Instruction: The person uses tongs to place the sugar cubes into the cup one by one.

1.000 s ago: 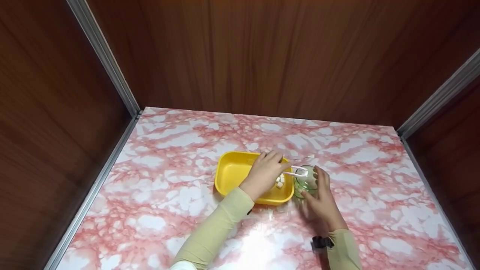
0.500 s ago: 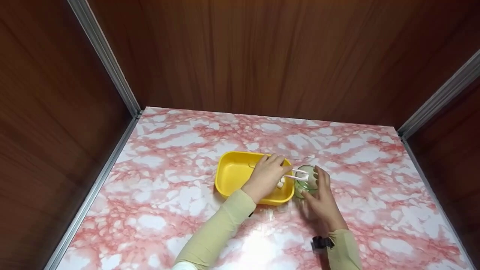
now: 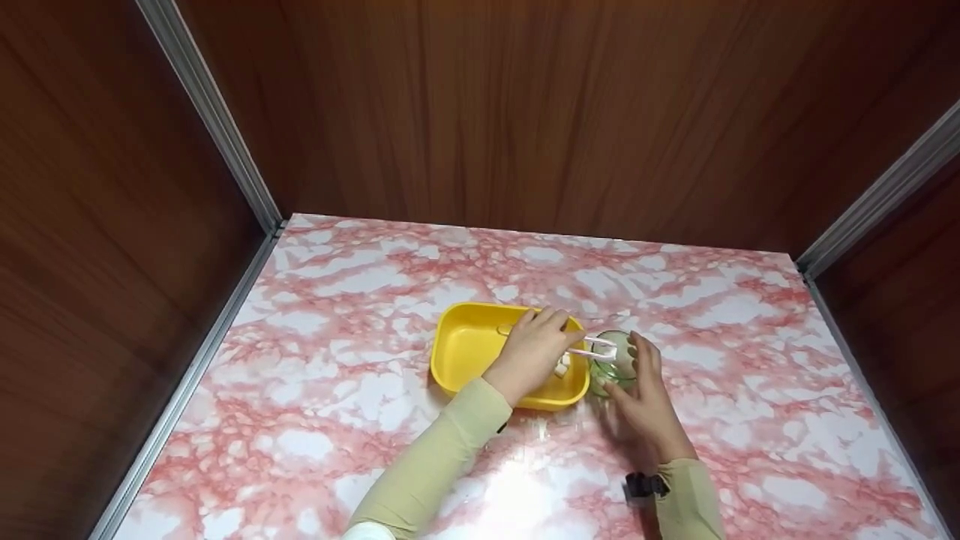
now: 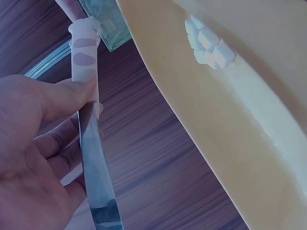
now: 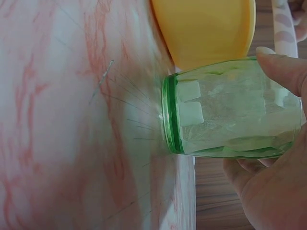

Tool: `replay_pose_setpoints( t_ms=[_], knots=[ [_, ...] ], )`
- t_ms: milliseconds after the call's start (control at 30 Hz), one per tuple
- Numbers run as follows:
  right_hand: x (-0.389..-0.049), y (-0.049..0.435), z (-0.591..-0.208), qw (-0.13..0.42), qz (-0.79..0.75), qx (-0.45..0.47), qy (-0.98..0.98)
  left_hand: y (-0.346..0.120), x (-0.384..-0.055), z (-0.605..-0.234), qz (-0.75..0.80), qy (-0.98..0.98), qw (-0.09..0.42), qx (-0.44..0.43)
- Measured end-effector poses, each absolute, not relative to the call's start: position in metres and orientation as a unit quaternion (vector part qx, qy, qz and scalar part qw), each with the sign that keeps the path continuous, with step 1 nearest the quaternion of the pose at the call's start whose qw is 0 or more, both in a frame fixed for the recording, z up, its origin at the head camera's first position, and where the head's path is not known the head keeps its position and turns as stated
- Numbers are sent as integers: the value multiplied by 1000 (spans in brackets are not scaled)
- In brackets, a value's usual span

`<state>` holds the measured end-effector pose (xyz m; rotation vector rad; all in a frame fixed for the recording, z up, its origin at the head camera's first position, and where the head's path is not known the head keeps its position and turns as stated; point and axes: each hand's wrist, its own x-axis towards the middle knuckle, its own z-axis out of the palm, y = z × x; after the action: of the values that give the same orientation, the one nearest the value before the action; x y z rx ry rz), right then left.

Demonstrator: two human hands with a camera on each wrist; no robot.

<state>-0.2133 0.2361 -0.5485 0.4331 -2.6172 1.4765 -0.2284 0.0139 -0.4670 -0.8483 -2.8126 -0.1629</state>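
Observation:
My left hand [image 3: 532, 349] reaches over the yellow tub [image 3: 466, 356] and pinches a pair of tongs [image 4: 85, 60], metal at the handle with pink-and-white ends. The tong ends point into the mouth of a green-tinted glass [image 5: 230, 110]; a white piece seems to lie at their tips, though the detail is small. My right hand [image 3: 649, 401] grips the upright glass from its right side, thumb on the near side. Two white cubes [image 5: 192, 113] lie at the bottom of the glass. Several more white cubes [image 4: 209, 43] sit in the tub's right end, partly hidden by my left hand in the head view.
The tub and glass stand close together on a red-and-white marbled tabletop [image 3: 360, 330]. A brown wood-look panel [image 3: 480, 112] rises behind, with more panels and metal rails [image 3: 217, 135] at both sides.
My left hand and the tongs have shifted slightly right and down, over the glass, then held nearly still. My right hand and the glass have stayed in place.

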Motion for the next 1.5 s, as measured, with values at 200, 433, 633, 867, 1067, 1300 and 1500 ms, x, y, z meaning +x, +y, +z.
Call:
replay_pose_setpoints(
  t_ms=[200, 433, 633, 867, 1067, 1300, 1500],
  knots=[
    [-215, 237, -551, 57, 488, 145, -859, 14, -229, -467, -50, -951, 103, -287],
    [-214, 237, -550, 59, 485, 143, -861, 14, -229, -467, -48, -951, 115, -284],
    [-209, 232, -541, 65, 489, 151, -857, 13, -229, -467, -51, -952, 116, -280],
    [-201, 225, -522, 53, 490, 141, -859, 12, -229, -470, -62, -950, 117, -283],
    [-205, 228, -530, 57, 489, 140, -859, 10, -229, -471, -74, -949, 116, -283],
    [-214, 236, -549, 63, 479, 140, -864, 6, -228, -469, -86, -948, 123, -280],
    [-213, 236, -549, 56, 495, 140, -856, 0, -229, -469, -77, -950, 126, -274]
  ],
)
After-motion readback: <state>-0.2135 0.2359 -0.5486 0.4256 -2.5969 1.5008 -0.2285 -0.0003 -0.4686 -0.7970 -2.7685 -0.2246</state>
